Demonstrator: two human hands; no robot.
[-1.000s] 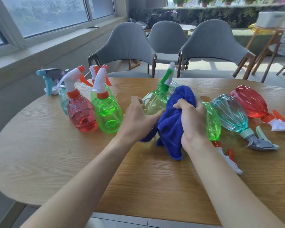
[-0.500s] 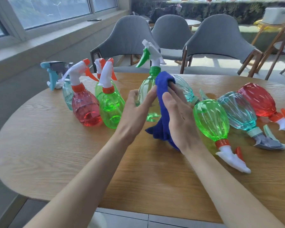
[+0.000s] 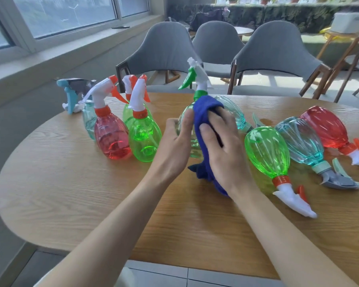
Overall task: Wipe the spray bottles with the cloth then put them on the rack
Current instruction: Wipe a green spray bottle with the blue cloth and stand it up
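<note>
bottle upright on desk | left hand grip wraps its belly | right hand flat, pressing cloth on it | judged light, slick, thin plastic; hold at neck

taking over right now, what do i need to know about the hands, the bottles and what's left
Left hand grips the green-trigger bottle. Right hand presses the blue cloth against its side with straight fingers.
On the table, four upright bottles stand to the left; four lying bottles are on the right.
Done: nothing racked, this bottle mid-wipe.
Left: finish it, wipe the rest as needed, rack all. No rack in view.
</note>
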